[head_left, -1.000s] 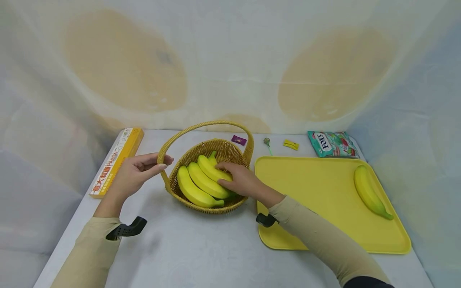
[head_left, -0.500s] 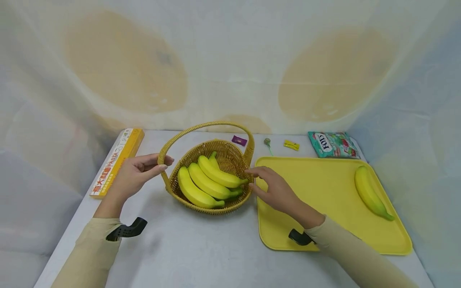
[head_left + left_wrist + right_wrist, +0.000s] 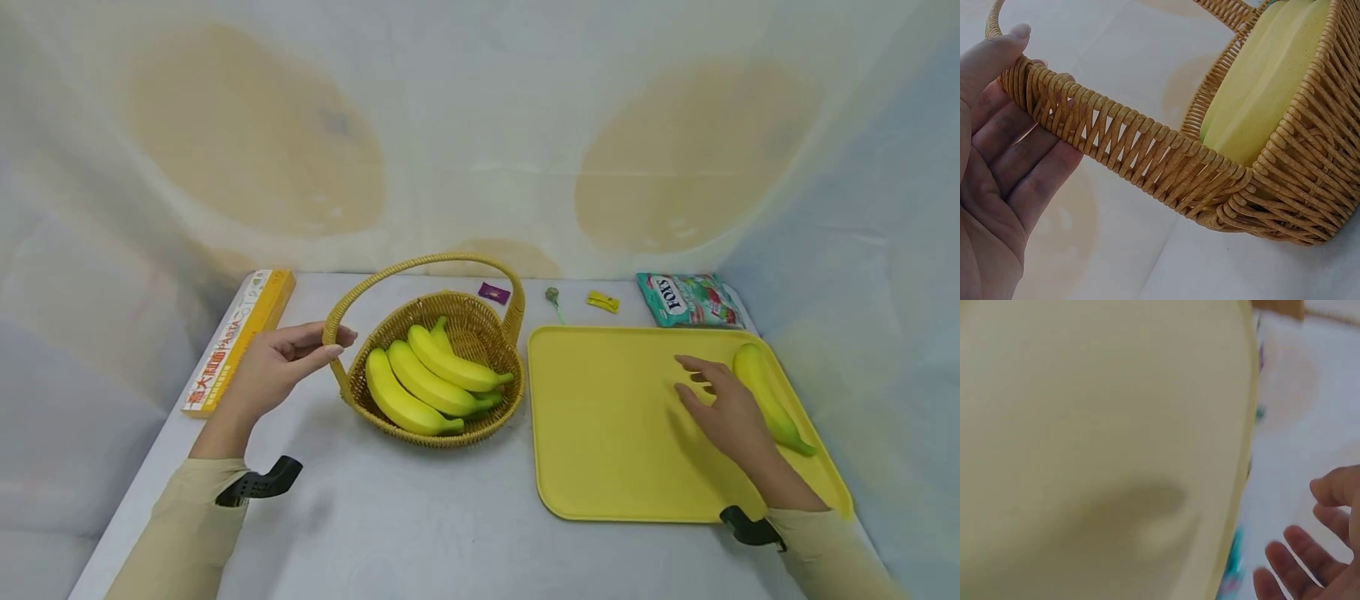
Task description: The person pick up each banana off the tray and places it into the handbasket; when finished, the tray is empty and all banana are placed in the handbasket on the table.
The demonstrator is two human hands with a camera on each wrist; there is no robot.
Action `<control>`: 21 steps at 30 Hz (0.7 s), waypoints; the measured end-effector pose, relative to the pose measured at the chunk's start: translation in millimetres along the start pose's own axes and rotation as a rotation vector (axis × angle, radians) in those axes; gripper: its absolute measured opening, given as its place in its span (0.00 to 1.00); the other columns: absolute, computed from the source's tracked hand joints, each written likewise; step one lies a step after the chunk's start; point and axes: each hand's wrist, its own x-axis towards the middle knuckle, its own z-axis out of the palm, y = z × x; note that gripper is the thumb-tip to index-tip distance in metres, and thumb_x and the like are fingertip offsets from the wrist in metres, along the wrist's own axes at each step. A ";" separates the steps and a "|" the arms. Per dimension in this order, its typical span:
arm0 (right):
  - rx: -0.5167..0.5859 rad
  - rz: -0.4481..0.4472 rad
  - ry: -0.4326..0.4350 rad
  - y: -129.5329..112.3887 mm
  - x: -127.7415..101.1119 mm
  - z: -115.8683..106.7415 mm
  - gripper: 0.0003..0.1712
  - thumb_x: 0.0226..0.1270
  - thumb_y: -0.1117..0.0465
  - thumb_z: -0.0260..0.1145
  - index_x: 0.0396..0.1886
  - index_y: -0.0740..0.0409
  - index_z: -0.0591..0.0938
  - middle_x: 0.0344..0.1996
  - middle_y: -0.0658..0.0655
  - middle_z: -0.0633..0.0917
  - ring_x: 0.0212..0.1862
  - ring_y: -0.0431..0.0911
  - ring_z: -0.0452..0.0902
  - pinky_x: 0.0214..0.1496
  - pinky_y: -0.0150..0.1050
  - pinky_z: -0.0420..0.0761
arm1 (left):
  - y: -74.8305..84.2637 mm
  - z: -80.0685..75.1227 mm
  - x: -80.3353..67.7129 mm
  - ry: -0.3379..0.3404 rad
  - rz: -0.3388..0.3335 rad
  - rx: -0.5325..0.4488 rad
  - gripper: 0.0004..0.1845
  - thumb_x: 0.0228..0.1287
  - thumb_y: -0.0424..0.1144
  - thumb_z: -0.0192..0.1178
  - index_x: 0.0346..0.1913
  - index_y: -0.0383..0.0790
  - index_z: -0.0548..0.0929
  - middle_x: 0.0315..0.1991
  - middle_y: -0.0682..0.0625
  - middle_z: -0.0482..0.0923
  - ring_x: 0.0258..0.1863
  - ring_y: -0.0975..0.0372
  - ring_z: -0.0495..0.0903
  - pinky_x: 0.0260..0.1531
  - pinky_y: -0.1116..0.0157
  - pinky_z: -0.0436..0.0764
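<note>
- Woven of tan wicker, the basket [image 3: 438,417] sits on the grey table [image 3: 420,517], left of the middle, with its arched handle [image 3: 420,265] standing upright over it.
- Three yellow bananas [image 3: 427,385] lie side by side in the basket, stems pointing toward the tray; the left wrist view shows one of them pressed against the inner weave.
- The left hand [image 3: 277,371] rests against the handle's left leg, fingers nearly straight along it and the thumb lying on top; nothing is clenched.
- A yellow plastic tray [image 3: 600,450] lies just beside the basket on its right, flat on the table.
- A single banana [image 3: 768,400] lies in the tray near its far right edge, smooth and yellow with a greenish tip toward the person.
- The right hand [image 3: 723,408] hovers over the tray just beside that banana, fingers spread and relaxed, holding nothing; whether it touches the fruit cannot be told.
- The right wrist view is blurred, showing only the pale tray surface and spread fingertips [image 3: 1300,550].
- Along the table's left edge lies a long yellow box [image 3: 240,337].
- Behind the basket and tray lie a small purple sweet [image 3: 493,292], a lollipop [image 3: 553,298], a yellow sweet [image 3: 603,302] and a green candy bag [image 3: 686,300].
</note>
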 end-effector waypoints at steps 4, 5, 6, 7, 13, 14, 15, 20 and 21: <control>-0.129 0.113 0.058 38.1 -3.1 -19.3 0.26 0.72 0.65 0.63 0.67 0.69 0.74 0.57 0.80 0.74 0.57 0.75 0.68 0.54 0.72 0.68 | 0.2 -0.4 -0.2 0.005 -0.001 0.001 0.15 0.70 0.36 0.66 0.56 0.35 0.86 0.50 0.50 0.88 0.50 0.68 0.85 0.50 0.74 0.81; -0.159 0.149 0.056 46.6 -3.9 -23.5 0.27 0.72 0.65 0.63 0.67 0.70 0.73 0.58 0.81 0.72 0.57 0.76 0.66 0.54 0.73 0.67 | 0.1 -0.3 -0.2 0.005 0.000 0.002 0.15 0.70 0.36 0.66 0.56 0.35 0.86 0.50 0.51 0.88 0.50 0.68 0.85 0.50 0.74 0.81; -0.181 0.186 0.042 54.1 -4.9 -27.7 0.28 0.72 0.64 0.62 0.68 0.71 0.72 0.58 0.83 0.71 0.57 0.78 0.65 0.55 0.74 0.65 | 0.0 -0.3 -0.2 0.005 0.001 0.003 0.15 0.70 0.35 0.66 0.56 0.35 0.86 0.50 0.51 0.88 0.50 0.68 0.85 0.50 0.74 0.81; -0.195 0.216 0.027 62.3 -6.1 -30.9 0.29 0.72 0.64 0.62 0.69 0.72 0.70 0.58 0.84 0.71 0.57 0.79 0.64 0.55 0.75 0.65 | -0.1 -0.1 0.1 0.005 0.003 0.003 0.15 0.70 0.35 0.66 0.56 0.35 0.86 0.50 0.51 0.88 0.50 0.68 0.85 0.50 0.74 0.81; -0.228 0.313 -0.090 95.6 -16.6 -44.9 0.33 0.74 0.59 0.62 0.71 0.74 0.65 0.54 0.84 0.74 0.49 0.75 0.73 0.44 0.66 0.75 | -1.1 0.9 1.4 0.001 0.009 -0.002 0.14 0.70 0.35 0.66 0.56 0.36 0.86 0.50 0.50 0.88 0.50 0.67 0.86 0.50 0.73 0.82; -0.229 0.313 -0.097 97.1 -17.8 -46.3 0.34 0.74 0.58 0.62 0.71 0.74 0.65 0.53 0.84 0.75 0.48 0.74 0.74 0.42 0.64 0.76 | -1.3 0.9 1.4 0.001 0.009 -0.004 0.14 0.70 0.35 0.66 0.55 0.36 0.86 0.50 0.50 0.88 0.50 0.67 0.86 0.50 0.73 0.82; -0.230 0.310 -0.102 97.8 -18.4 -47.1 0.34 0.74 0.57 0.61 0.71 0.73 0.65 0.52 0.83 0.76 0.47 0.73 0.75 0.41 0.63 0.76 | -1.5 1.0 1.4 0.001 0.011 -0.006 0.14 0.70 0.35 0.66 0.55 0.36 0.86 0.50 0.50 0.88 0.50 0.67 0.86 0.51 0.73 0.82; -0.207 0.300 -0.123 86.3 -16.6 -47.2 0.36 0.76 0.53 0.61 0.74 0.69 0.63 0.56 0.84 0.74 0.51 0.75 0.73 0.42 0.62 0.76 | -0.8 0.2 0.7 -0.002 0.008 -0.012 0.14 0.70 0.35 0.66 0.56 0.35 0.86 0.50 0.50 0.88 0.50 0.67 0.86 0.51 0.73 0.81; -0.198 0.290 -0.129 81.5 -15.6 -46.3 0.36 0.77 0.53 0.61 0.75 0.68 0.63 0.57 0.84 0.74 0.52 0.75 0.73 0.42 0.62 0.76 | -0.6 0.0 0.5 -0.002 0.007 -0.012 0.14 0.70 0.35 0.66 0.56 0.35 0.86 0.50 0.49 0.88 0.50 0.67 0.86 0.51 0.73 0.81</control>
